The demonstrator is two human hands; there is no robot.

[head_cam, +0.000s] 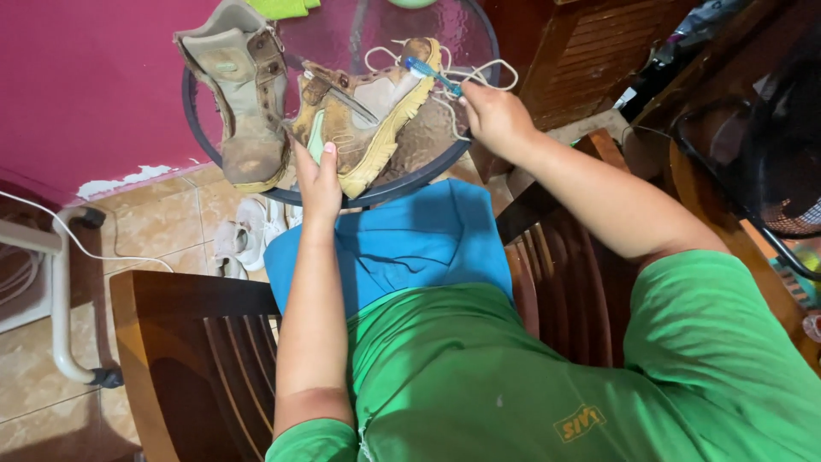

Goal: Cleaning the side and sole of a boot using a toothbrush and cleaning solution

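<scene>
Two boots on glass table point(410, 175): left hand point(318, 181) grips muddy boot point(363, 115), right hand point(492, 115) pinches one toothbrush point(432, 75).

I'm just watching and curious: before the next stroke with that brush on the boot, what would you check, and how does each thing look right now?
1. Left hand steadies the boot: ok, it grips the boot's near side.
2. Right hand holds the toothbrush: ok, fingers pinch the handle end.
3. Brush head touches the boot: ok, it sits at the toe end by the laces.
4. Boot rests on the glass table: ok, lying on its side.
5. Second boot out of the way: ok, it lies apart at the left.
6. Bristles wet or soapy: cannot tell.
</scene>
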